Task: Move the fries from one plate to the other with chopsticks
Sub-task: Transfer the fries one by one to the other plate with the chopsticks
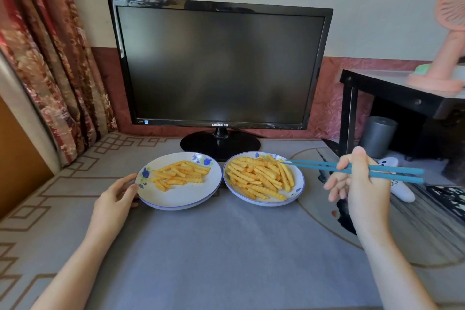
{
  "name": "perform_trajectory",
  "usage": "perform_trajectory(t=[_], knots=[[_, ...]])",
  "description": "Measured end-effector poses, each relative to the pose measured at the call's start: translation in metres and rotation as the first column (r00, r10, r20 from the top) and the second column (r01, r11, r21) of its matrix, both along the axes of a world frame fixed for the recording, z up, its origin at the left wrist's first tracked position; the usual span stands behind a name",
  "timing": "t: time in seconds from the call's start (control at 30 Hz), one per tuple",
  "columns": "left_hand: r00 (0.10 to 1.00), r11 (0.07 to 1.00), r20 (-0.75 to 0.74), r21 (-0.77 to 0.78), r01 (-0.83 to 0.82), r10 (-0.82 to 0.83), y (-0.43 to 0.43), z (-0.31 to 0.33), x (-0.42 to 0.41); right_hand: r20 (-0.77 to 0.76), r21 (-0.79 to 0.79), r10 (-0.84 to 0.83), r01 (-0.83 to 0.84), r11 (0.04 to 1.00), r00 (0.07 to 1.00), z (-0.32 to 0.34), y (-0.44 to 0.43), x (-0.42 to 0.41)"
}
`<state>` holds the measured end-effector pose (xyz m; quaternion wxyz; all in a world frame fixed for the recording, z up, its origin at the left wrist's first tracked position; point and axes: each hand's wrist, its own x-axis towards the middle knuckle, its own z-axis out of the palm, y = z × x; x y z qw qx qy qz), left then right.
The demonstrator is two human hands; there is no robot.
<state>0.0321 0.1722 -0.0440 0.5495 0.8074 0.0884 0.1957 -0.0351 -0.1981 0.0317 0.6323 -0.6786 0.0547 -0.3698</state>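
Observation:
Two white plates with blue flower marks sit side by side on the grey table. The left plate (176,199) carries a smaller heap of crinkle-cut fries (180,174). The right plate (299,187) carries a bigger heap of fries (261,180). My right hand (362,184) holds a pair of blue chopsticks (317,166); their tips hover over the right plate's far right edge, slightly apart, with no fry between them. My left hand (115,196) rests at the left plate's left rim, thumb touching the rim.
A black monitor (221,65) on a round stand (220,145) rises just behind the plates. A black side table (392,93) with a pink fan (445,40) stands at the right, with a grey cylinder (378,136) beneath it. A curtain (45,58) hangs at the left.

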Motion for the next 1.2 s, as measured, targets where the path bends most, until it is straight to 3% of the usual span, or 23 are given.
perform_trajectory(t=[0.23, 0.57, 0.8, 1.2], knots=[[1.000, 1.000, -0.001, 0.000, -0.001, 0.001, 0.000, 0.000, 0.000, 0.007, 0.017, 0.271, -0.271, 0.962, 0.962, 0.007, 0.044, 0.022], [1.000, 1.000, 0.011, -0.012, 0.000, 0.001, -0.001, 0.001, -0.001, -0.185, -0.075, 0.543, -0.563, 0.823, 0.819, -0.002, 0.107, 0.060], [1.000, 1.000, 0.008, -0.011, -0.004, 0.004, -0.001, 0.002, -0.001, -0.228, -0.099, 0.565, -0.596, 0.797, 0.793, -0.007, 0.115, 0.069], [1.000, 1.000, 0.010, -0.020, 0.002, -0.002, 0.000, 0.000, 0.000, -0.221, -0.033, 0.475, -0.493, 0.869, 0.852, -0.002, 0.112, 0.060]])
